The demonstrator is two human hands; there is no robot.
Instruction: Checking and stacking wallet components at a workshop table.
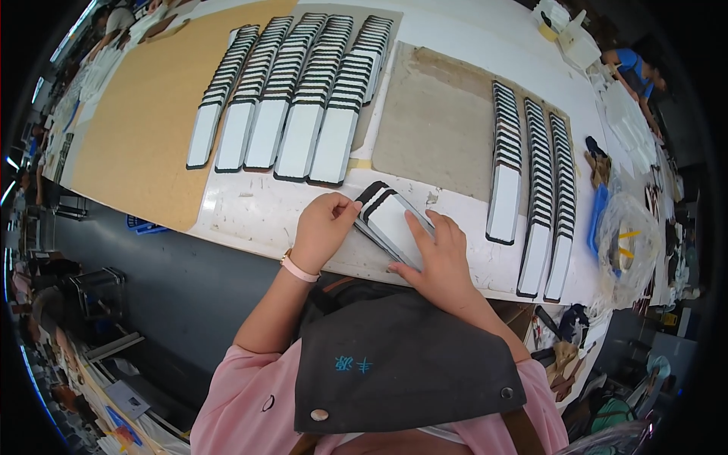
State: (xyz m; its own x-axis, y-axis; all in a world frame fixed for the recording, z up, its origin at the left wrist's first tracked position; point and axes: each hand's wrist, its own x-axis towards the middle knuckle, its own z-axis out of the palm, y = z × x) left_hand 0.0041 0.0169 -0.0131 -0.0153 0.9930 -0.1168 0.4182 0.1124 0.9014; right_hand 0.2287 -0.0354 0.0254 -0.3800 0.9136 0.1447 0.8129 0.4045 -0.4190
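Close to the table's front edge lies a small slanted stack of white strips with black ends (385, 215), its upper pieces slightly staggered. At its black-tipped end my left hand (327, 230) is closed, thumb and forefinger pinching the corner of a strip. My right hand (442, 258) spans the other end of the stack, the thumb along the near side and the fingers over the top and far side. It grips the strips against the table. The undersides of the strips and the palm side of my right hand are hidden.
Several long overlapping rows of similar strips (262, 135) lie at the far left, partly over brown board (144, 129). Three more rows (503, 201) lie at right, beside a grey board (432, 121). A clear plastic bag (628, 235) sits at the right edge. People work farther off.
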